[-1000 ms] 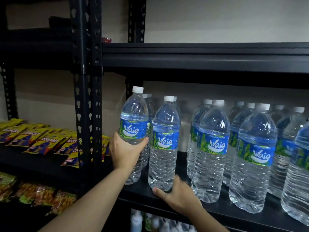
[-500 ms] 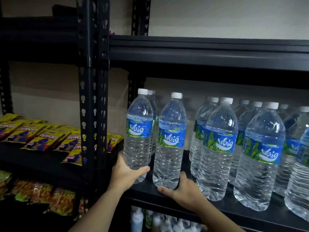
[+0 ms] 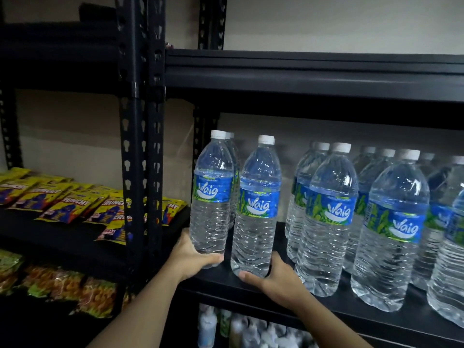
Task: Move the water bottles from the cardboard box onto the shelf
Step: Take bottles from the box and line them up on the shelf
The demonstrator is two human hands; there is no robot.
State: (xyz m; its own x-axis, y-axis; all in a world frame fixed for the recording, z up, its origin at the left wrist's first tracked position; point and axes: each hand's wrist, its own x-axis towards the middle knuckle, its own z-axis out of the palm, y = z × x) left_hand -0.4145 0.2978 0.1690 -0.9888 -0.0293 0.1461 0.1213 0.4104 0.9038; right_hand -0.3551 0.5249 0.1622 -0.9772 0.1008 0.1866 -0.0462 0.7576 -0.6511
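Near the frame's centre we are gripping two bottles by their bases. Our left hand [image 3: 190, 259] is holding the left bottle [image 3: 212, 197] at the left end of the shelf [image 3: 251, 285], and our right hand [image 3: 276, 277] is holding the neighbouring bottle [image 3: 257, 209] just right of it. Further bottles [image 3: 326, 222] are standing in rows toward the right edge. Snack packets [image 3: 62, 202] are lying left of the upright post [image 3: 140, 146].
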